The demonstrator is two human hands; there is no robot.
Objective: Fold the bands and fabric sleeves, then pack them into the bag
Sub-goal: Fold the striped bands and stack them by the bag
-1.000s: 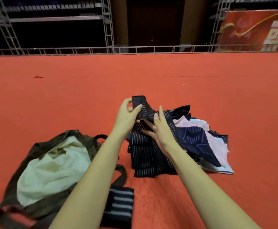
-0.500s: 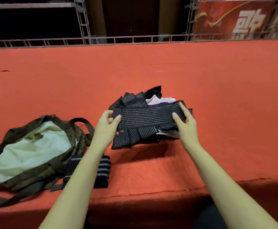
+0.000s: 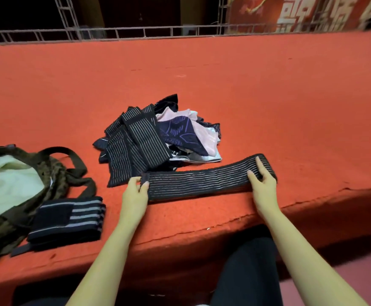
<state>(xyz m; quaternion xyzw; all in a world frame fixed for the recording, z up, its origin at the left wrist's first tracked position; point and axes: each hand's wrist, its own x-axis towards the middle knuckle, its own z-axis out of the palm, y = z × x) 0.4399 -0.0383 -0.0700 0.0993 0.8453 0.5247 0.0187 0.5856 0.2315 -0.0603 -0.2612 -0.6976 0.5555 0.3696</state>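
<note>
A long black band with thin pale stripes lies stretched out flat on the red carpeted platform near its front edge. My left hand pinches the band's left end, and my right hand grips its right end. Behind it sits a pile of bands and fabric sleeves, black striped, navy and pink. A folded black band with grey stripes lies at the left beside an open olive bag with a pale green lining.
The platform's front edge drops off just below the band, with my dark-clothed legs under it. A metal railing runs along the far side, and a red banner hangs at the back right.
Both hands pulled one striped band off the pile, drew it out to full length and laid it flat by the front edge. The view tilted down and back.
</note>
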